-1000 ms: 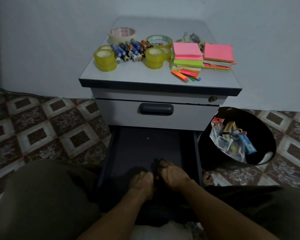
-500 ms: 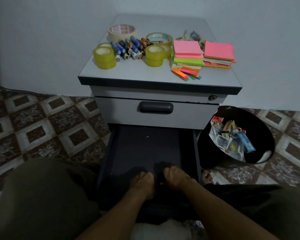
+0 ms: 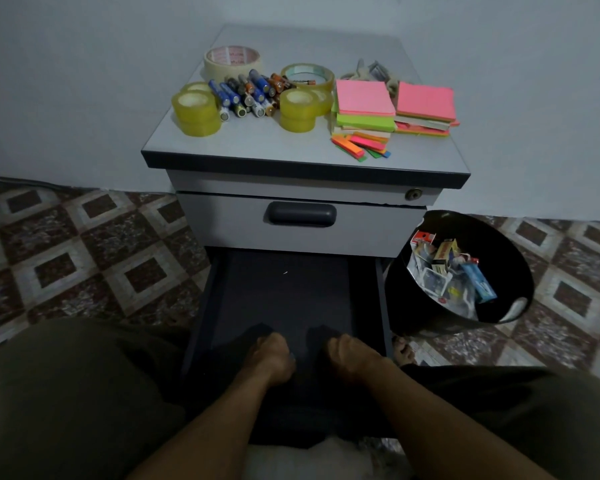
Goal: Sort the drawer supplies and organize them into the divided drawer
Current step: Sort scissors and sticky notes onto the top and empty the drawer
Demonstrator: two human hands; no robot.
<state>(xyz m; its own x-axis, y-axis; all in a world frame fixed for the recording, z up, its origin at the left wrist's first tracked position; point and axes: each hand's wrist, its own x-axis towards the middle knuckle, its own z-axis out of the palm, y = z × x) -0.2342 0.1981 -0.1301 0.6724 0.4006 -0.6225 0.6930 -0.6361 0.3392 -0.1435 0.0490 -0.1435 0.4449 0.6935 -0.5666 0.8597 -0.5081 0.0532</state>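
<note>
The bottom drawer (image 3: pixel 284 289) of a grey cabinet stands pulled out, dark inside, with no supplies visible in it. My left hand (image 3: pixel 272 358) and my right hand (image 3: pixel 352 355) reach down into its near end, a short gap between them. Their fingers curl downward out of sight, so any hold is hidden. On the cabinet top (image 3: pixel 257 143) lie yellow tape rolls (image 3: pixel 196 112), a masking tape roll (image 3: pixel 232 60), several batteries (image 3: pixel 248 93), pink and green sticky notes (image 3: pixel 364 102) and coloured page flags (image 3: pixel 361 145).
A black bin (image 3: pixel 413 299) holding wrappers and small boxes leans on the floor right of the drawer. The upper drawer, with its dark handle (image 3: pixel 302 214), is shut. Patterned floor tiles lie on both sides; my knees flank the drawer.
My hands have drawn apart and slid slightly toward me inside the drawer. The small orange speck seen between them a second ago is no longer visible.
</note>
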